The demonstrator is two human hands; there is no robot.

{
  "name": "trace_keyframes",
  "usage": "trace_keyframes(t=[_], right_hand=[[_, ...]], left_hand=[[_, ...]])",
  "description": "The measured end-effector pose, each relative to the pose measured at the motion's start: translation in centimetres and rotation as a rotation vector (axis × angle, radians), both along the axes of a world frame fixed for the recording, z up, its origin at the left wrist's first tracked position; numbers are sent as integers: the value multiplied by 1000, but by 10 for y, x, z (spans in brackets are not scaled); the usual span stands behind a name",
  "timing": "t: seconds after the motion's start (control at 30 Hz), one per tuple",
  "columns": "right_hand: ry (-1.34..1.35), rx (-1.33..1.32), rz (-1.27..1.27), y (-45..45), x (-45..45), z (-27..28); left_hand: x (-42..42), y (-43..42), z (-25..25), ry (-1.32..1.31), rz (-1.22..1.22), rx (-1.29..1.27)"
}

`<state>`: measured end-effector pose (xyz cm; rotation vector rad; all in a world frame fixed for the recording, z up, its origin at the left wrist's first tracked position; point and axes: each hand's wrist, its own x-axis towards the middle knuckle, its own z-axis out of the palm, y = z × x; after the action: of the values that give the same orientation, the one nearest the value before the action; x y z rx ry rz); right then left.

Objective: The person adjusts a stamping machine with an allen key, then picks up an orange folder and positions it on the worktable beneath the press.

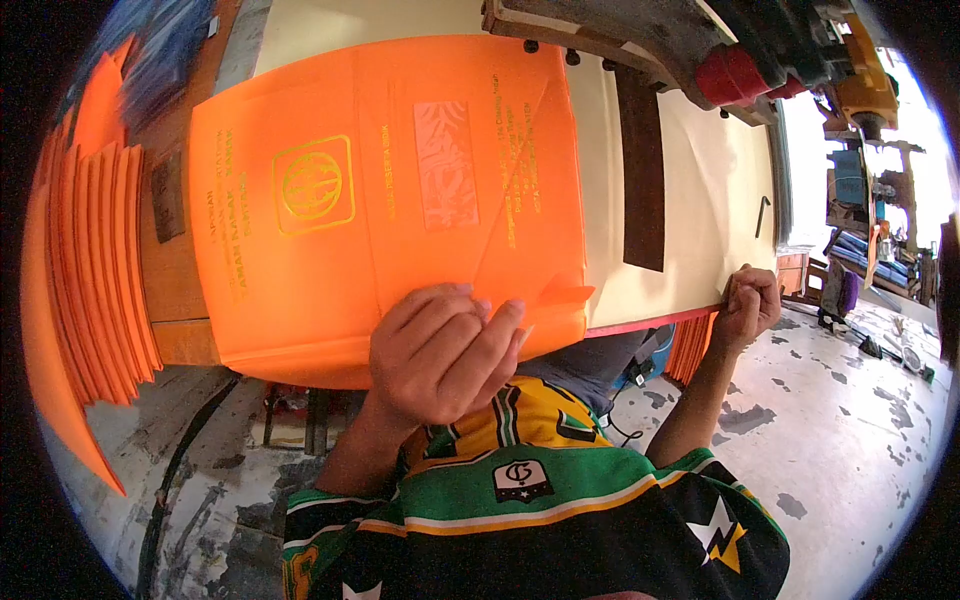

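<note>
An orange folder cover [350, 270] with gold lettering, a gold emblem and a paler rectangular panel lies over the work table. My left hand [440, 350] is closed, its fingers curled in front of the cover's near edge; what they hold, if anything, is hidden. A small orange flap [568, 295] sticks up at the cover's right end, just beyond these fingers. To the right, my right hand [752, 300] is curled closed at the near right corner of the cream board [690, 220], touching its edge. I cannot make out anything inside that hand.
Stacked orange covers [95, 260] stand at the left. A dark machine arm [610, 40] with a red part [735, 75] overhangs the board, above a dark strip [642, 170]. A black hex key [763, 216] lies at right. More orange pieces [690, 348] show below the table edge.
</note>
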<state>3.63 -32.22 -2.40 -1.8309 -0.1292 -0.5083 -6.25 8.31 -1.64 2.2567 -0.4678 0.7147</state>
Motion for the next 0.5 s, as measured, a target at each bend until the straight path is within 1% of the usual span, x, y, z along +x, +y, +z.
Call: trace_keyframes(t=[0.17, 0.27, 0.5], right_hand=[[19, 25, -2, -4, 0, -1], [-19, -38, 32, -1, -1, -1], [6, 36, 20, -1, -1, -3]], left_hand=[[0, -2, -1, -27, 17, 10], [1, -3, -2, -32, 30, 26], [3, -6, 0, -30, 48, 19]])
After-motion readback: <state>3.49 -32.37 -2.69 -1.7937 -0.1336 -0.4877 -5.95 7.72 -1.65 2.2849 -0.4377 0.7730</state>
